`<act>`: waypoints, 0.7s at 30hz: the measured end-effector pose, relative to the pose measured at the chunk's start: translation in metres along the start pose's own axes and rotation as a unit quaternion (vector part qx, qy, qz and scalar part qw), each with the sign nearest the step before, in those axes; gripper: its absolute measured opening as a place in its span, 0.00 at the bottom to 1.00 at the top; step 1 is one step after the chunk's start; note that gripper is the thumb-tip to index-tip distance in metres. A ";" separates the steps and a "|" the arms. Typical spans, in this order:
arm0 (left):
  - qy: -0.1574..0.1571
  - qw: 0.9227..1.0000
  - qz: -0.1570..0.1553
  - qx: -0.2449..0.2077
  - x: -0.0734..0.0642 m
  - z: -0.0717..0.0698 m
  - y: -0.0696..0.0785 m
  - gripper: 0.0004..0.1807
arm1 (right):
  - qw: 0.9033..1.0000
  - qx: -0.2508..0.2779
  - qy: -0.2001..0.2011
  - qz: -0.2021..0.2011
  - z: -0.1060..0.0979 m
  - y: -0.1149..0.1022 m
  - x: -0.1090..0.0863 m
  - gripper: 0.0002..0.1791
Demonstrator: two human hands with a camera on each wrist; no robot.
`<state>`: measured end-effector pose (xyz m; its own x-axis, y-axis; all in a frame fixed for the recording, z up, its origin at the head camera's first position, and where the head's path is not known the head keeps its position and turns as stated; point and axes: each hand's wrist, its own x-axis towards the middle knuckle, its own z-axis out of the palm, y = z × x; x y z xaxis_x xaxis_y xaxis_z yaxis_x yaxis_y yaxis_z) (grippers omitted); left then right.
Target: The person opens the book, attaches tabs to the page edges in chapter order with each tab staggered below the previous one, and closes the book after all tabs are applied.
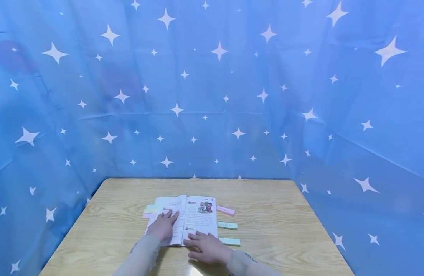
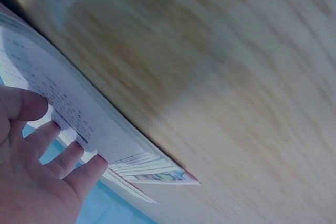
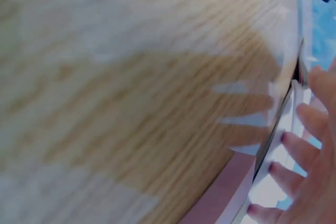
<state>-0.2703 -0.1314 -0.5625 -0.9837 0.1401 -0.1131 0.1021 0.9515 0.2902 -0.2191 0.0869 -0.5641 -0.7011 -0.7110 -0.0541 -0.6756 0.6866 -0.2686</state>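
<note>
An open book point(image 1: 199, 222) lies on the wooden table, with printed text on both pages and a coloured picture of figures at the upper right. My left hand point(image 1: 163, 226) rests on the left page with its fingers spread. In the left wrist view, the fingertips of that hand point(image 2: 50, 166) touch the printed page point(image 2: 113, 135). Across the lower part of the right page lies my right hand point(image 1: 208, 247), fingers extended and thumb near the book's bottom edge. The right wrist view shows this hand point(image 3: 310, 150) with spread fingers along the book's edge.
Paper tabs stick out past the book's right side: a pink tab point(image 1: 226, 210), an upper green tab point(image 1: 227, 225) and a lower green tab point(image 1: 230, 242). Paler tabs point(image 1: 150, 211) show at its left. Blue star-patterned curtains point(image 1: 212, 96) surround the wooden table point(image 1: 274, 218).
</note>
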 end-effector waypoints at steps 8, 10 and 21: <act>-0.003 1.000 0.011 -0.005 -0.003 -0.001 -0.005 0.30 | 1.000 -0.009 -0.016 0.001 0.007 -0.005 -0.003 0.29; 0.003 1.000 0.018 0.001 -0.004 -0.002 -0.006 0.30 | 1.000 -0.012 -0.020 0.002 0.008 -0.006 -0.003 0.30; 0.060 0.998 0.022 -0.015 0.001 -0.002 0.006 0.22 | 1.000 -0.016 -0.002 -0.016 -0.001 0.000 -0.006 0.28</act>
<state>-0.2714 -0.1262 -0.5587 -0.9890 0.1469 0.0142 0.1437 0.9363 0.3205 -0.2152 0.0910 -0.5629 -0.6785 -0.7328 -0.0508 -0.7043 0.6686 -0.2385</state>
